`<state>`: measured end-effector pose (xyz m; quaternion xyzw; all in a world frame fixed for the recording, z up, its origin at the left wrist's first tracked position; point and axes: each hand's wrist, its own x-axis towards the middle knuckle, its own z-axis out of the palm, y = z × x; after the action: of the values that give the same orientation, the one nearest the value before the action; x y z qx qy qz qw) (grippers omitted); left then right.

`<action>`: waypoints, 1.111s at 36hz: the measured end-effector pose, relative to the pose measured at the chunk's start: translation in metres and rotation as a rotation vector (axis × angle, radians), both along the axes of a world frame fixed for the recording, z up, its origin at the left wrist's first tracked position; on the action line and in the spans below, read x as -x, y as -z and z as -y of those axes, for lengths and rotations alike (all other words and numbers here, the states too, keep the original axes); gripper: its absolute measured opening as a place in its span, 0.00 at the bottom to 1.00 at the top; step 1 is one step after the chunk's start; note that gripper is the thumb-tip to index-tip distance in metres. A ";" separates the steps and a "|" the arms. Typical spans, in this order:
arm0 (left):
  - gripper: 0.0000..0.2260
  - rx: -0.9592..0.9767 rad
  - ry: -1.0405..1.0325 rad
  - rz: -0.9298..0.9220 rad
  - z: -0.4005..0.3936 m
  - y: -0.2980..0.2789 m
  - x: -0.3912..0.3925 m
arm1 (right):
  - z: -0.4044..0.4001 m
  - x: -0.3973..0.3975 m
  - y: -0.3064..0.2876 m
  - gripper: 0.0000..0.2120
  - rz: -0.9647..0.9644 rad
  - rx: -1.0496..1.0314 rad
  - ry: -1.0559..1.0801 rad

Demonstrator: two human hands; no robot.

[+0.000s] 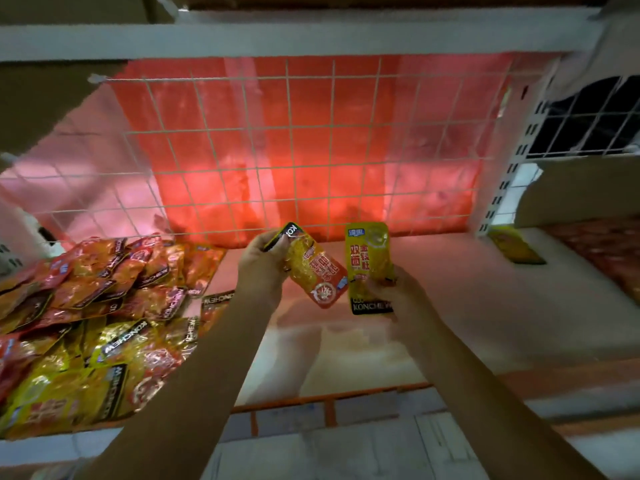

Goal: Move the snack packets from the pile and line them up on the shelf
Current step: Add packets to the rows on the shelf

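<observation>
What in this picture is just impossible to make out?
Head view, the only one:
- Pile of packets: its left part is cut off by the frame edge, so no count.
- Packet by the right post: too blurred to read.
- Right hand: palm hidden behind the yellow packet.

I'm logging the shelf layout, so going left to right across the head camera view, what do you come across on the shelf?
Pile of snack packets → left hand gripping an orange packet → yellow packet held upright by the right hand → lone yellow packet lying flat on the shelf.
</observation>
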<state>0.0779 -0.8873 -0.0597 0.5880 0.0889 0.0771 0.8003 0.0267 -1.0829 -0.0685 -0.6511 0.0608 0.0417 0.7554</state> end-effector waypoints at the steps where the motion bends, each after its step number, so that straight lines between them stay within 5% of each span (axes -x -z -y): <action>1: 0.08 0.025 0.032 -0.019 0.011 0.002 0.001 | 0.010 0.004 -0.001 0.12 -0.001 -0.001 0.002; 6: 0.10 0.390 0.079 -0.095 0.074 0.000 0.009 | 0.056 0.013 0.002 0.11 -0.012 -0.065 0.049; 10: 0.10 0.392 0.159 -0.133 0.110 0.004 0.012 | 0.089 0.010 0.002 0.14 0.013 -0.045 0.158; 17: 0.13 -0.122 0.559 -0.308 0.153 0.004 0.017 | 0.164 0.009 0.001 0.18 0.034 0.073 0.220; 23: 0.08 -0.551 0.849 -0.298 0.214 0.003 0.023 | 0.214 0.005 0.013 0.11 0.012 0.207 0.200; 28: 0.04 -0.543 0.704 -0.276 0.255 0.009 0.022 | 0.256 -0.011 0.014 0.10 0.037 0.312 0.298; 32: 0.04 -0.442 0.586 -0.310 0.267 0.016 0.021 | 0.284 -0.031 0.012 0.20 -0.009 0.522 0.328; 40: 0.07 -0.348 0.404 -0.326 0.281 0.015 0.020 | 0.296 -0.054 0.013 0.24 -0.115 1.071 0.225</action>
<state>0.0579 -1.1683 -0.0752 0.7264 0.0830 -0.1647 0.6621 0.0807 -1.3787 -0.0818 -0.9306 0.1839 -0.0407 0.3140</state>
